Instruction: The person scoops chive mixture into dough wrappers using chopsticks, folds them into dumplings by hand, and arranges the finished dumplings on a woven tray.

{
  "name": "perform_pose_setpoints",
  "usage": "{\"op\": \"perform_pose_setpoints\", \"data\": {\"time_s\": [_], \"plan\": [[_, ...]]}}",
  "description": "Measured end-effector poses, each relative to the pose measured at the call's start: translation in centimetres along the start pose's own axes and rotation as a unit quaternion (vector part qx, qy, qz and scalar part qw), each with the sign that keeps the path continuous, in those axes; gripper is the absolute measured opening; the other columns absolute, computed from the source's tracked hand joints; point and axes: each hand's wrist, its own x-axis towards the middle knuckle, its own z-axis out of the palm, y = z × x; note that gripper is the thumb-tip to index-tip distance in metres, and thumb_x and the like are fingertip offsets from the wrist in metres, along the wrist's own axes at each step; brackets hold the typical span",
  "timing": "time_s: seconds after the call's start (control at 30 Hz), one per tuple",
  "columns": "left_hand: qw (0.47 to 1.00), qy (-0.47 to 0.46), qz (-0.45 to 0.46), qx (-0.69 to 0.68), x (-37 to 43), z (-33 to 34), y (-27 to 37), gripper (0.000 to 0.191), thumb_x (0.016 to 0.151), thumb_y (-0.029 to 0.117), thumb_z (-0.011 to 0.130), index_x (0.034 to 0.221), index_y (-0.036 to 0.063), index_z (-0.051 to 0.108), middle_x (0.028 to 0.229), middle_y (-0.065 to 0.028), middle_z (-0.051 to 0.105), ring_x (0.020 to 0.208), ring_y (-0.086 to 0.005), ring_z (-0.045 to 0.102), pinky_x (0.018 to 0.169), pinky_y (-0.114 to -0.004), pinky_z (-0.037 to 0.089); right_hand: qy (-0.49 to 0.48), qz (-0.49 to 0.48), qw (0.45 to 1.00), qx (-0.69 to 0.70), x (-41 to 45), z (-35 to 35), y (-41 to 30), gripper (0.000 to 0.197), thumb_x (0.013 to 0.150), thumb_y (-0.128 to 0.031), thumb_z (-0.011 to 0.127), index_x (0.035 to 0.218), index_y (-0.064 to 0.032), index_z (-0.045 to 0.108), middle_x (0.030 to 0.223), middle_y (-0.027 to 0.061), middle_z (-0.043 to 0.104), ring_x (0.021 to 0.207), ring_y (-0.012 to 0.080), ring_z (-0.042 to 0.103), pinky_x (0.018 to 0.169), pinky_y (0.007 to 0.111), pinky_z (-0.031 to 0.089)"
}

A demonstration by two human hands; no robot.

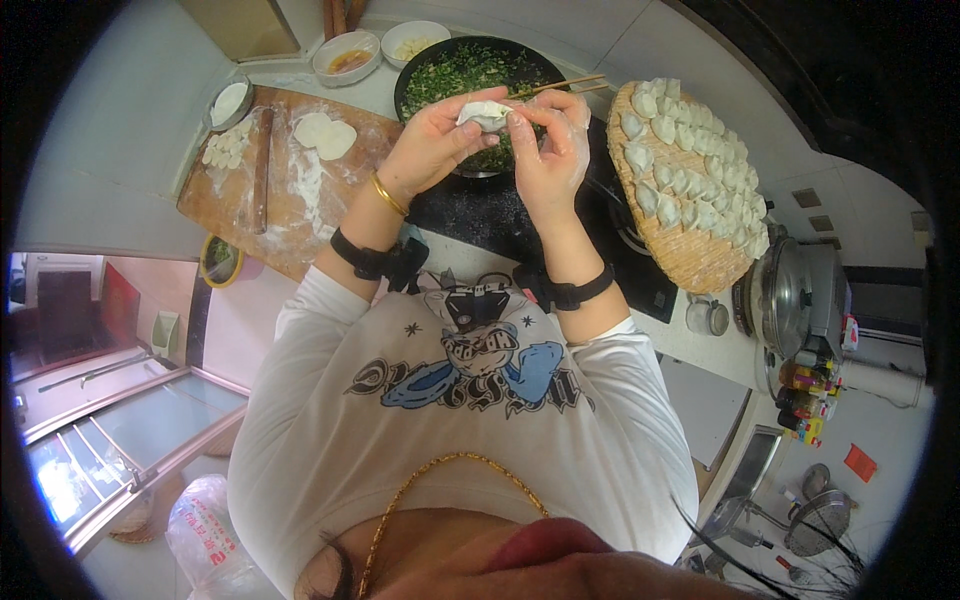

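Between my hands is a folded dumpling [484,115], held up in front of a dark pan [559,71] of chopped green filling [465,71]. My left hand [442,135] supports it from the left, thumb on the near side. The thumb and fingers of my right hand [551,142] pinch its right end; flour whitens those fingers. A pair of wooden chopsticks [577,84] sticks out from the pan's right side, partly hidden behind the right hand. The pan's near part is covered by my hands.
A floured wooden board [225,191] at left bears a rolling pin [262,172], round wrappers [324,135] and dough pieces [227,148]. Bowls [346,58] stand behind it. At right, a woven tray [694,262] carries rows of dumplings [694,169], beside a lidded pot [784,296] and glass jar [706,315].
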Motion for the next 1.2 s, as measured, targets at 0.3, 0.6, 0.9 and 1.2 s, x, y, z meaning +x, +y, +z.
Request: {"op": "perform_pose_setpoints", "data": {"time_s": [0.3,0.6,0.9,1.2], "plan": [[1.000,0.020,-0.004,0.008,0.2,0.7,-0.5,0.067,0.136,0.015,0.081,0.199,0.0018,0.061,0.183,-0.0107,0.080,0.159,-0.0186,0.080,0.135,-0.040,0.070,-0.061,0.058,0.995,0.057,0.1,-0.9,0.5,0.032,0.107,-0.016,0.106,0.137,-0.0093,0.102,0.144,0.0112,0.084,0.142,0.0377,0.072,0.125,0.055,0.060],[0.998,0.027,-0.049,0.020,1.4,2.7,-1.9,0.068,0.135,0.016,0.083,0.197,-0.0007,0.062,0.176,-0.0110,0.084,0.153,-0.0187,0.083,0.134,-0.040,0.070,-0.002,-0.011,1.000,-0.017,0.6,-2.2,0.8,0.013,0.109,-0.015,0.103,0.120,-0.0092,0.098,0.132,0.0102,0.086,0.134,0.0384,0.072,0.111,0.054,0.060],[0.992,-0.002,0.001,0.124,0.7,1.3,-2.3,0.056,0.138,0.023,0.081,0.187,-0.0012,0.069,0.170,-0.0097,0.084,0.155,-0.0199,0.083,0.132,-0.039,0.072,-0.079,0.024,0.994,0.077,0.6,-1.8,1.6,0.020,0.112,-0.009,0.098,0.132,-0.0103,0.102,0.157,0.0126,0.094,0.157,0.0391,0.077,0.134,0.056,0.062],[0.995,0.079,-0.044,0.042,0.8,4.4,-0.4,0.050,0.138,0.020,0.078,0.184,0.0012,0.074,0.162,-0.0071,0.087,0.139,-0.0137,0.084,0.121,-0.035,0.072,-0.100,0.035,0.991,0.082,-0.6,-0.1,2.9,0.075,0.116,-0.023,0.103,0.186,-0.0097,0.080,0.194,0.0175,0.076,0.192,0.0458,0.057,0.149,0.059,0.055]]}}
